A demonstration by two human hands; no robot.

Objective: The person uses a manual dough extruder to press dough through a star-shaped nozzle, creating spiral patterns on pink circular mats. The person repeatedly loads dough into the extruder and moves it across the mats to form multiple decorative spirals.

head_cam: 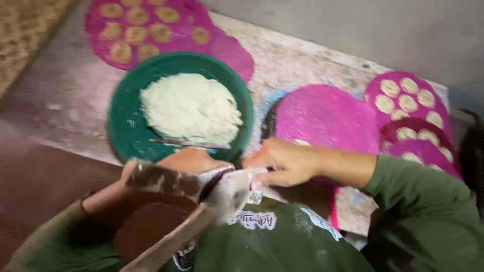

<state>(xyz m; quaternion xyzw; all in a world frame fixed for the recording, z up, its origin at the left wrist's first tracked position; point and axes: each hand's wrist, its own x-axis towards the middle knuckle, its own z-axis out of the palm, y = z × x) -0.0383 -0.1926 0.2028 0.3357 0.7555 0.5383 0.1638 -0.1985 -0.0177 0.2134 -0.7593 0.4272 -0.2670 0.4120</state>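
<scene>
My left hand [189,160] is closed over the top of a dough-smeared wooden press [174,182]; its long handle slants down toward my chest. Coming in from the right, my right hand [283,162] pinches the press's floury white end with curled fingers. Just beyond both hands stands a round green bowl [121,126] holding a mound of pale dough [189,108]. A thin blade-like tool [191,144] lies in the bowl at the dough's near edge. I wear green sleeves. The picture is blurred by motion.
A bare pink round mat [327,118] lies right of the bowl. Behind the bowl, another pink mat [146,25] carries several spiral dough pieces. More pink mats [408,95] with spirals are stacked at the right. All rest on a floury slab [65,95] before a grey wall.
</scene>
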